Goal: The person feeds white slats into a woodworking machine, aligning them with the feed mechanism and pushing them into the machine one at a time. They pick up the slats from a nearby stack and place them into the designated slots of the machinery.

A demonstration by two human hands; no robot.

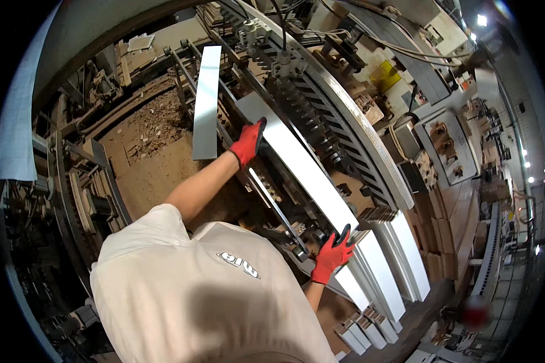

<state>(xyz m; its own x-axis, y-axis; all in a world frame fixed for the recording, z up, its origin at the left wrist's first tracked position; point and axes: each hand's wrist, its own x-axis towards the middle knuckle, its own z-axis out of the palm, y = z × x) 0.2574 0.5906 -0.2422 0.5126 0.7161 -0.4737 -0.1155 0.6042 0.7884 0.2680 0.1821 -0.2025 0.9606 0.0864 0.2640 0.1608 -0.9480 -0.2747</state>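
At the far left hangs a pale blue sheet [19, 91], with dark metal framework beside it. Next comes a floor area [157, 175] strewn with wood chips and scraps toward its upper part. A detached white board [206, 100] lies lengthwise over the machine's metal rails, its lower end reaching near the person's left wrist.

The left hand [247, 143], in a red work glove with black on the fingers, is at the near edge of a long white board [309, 172], close to that board's upper end. Its fingers touch the edge, but their undersides are hidden, so I cannot tell whether they are clamped on it. The long white board slants from there down to the right, between the rails and a row of dark spindles [306, 115] on the machine.

The right hand [333, 259], gloved alike, is at the board's lower end, just beside a stack of white boards [378, 278]. Its fingertips point upward, slightly apart; whether they grip the board cannot be told.

Below the hand sit shorter white pieces [355, 337]. Above the stack runs a curved metal beam [369, 118]; a second stack [409, 257] stands to the right. Farther right are a roller conveyor [489, 257] and ceiling lamps [527, 164].
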